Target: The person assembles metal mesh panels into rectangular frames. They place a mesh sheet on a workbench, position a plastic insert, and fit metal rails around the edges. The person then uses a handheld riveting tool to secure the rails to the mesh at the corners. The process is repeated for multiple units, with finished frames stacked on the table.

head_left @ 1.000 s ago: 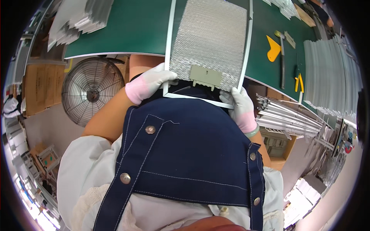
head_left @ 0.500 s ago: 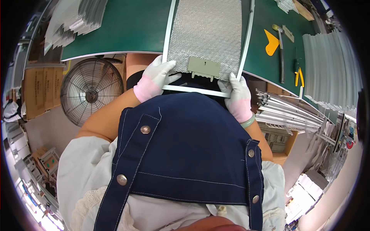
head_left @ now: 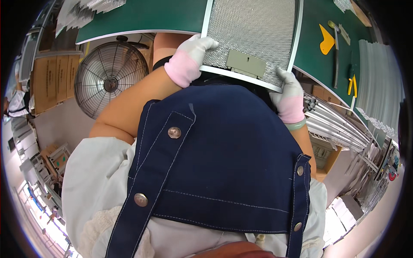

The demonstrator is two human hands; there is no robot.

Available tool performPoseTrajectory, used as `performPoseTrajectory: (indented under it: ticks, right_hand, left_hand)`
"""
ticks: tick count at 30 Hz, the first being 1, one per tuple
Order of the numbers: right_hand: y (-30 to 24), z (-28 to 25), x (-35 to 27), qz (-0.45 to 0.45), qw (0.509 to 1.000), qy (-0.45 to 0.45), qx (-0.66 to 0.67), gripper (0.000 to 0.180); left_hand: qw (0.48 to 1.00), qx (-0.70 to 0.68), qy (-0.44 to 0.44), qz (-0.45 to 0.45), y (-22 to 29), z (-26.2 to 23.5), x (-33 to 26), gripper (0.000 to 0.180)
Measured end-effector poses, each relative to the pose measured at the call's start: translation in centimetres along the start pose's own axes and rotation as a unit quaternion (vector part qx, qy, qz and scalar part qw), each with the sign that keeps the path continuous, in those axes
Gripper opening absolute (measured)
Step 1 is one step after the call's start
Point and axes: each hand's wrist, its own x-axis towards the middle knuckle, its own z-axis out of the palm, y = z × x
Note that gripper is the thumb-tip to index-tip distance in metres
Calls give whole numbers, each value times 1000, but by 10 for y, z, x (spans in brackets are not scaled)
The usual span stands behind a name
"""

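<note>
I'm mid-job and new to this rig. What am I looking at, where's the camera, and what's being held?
There's no machine here, just a person in gloves. The fisheye camera sits on their head, looking down, so edges bend. The left hand and right hand grip the near corners of a white frame. Silvery mesh shows between its sides, with a grey-green plate near the closest edge. Right of it, the green table holds a yellow scraper, hammer and yellow-handled pliers.

Looks like a workshop, judging by yellow-handled pliers (head_left: 354, 81) on a green surface (head_left: 150, 17), long silvery bars (head_left: 337, 124) stacked below, cardboard boxes (head_left: 56, 79) and a caged fan (head_left: 111, 84).
</note>
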Motion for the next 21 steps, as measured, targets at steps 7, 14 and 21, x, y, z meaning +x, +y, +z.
performPoseTrajectory:
  ticks: [7,14,21]
  right_hand:
    - [6,-17,11,-7,999,6,-43,29]
    - [13,-24,14,-71,985,-76,-136,28]
    - [8,3,-2,20,1000,-2,1,23]
  left_hand:
    - [989,84,-92,77,6,-12,-12,28]
    - [994,-90,-60,19,-7,-2,-10,34]
    - [996,-5,-84,0,-5,-8,-5,36]
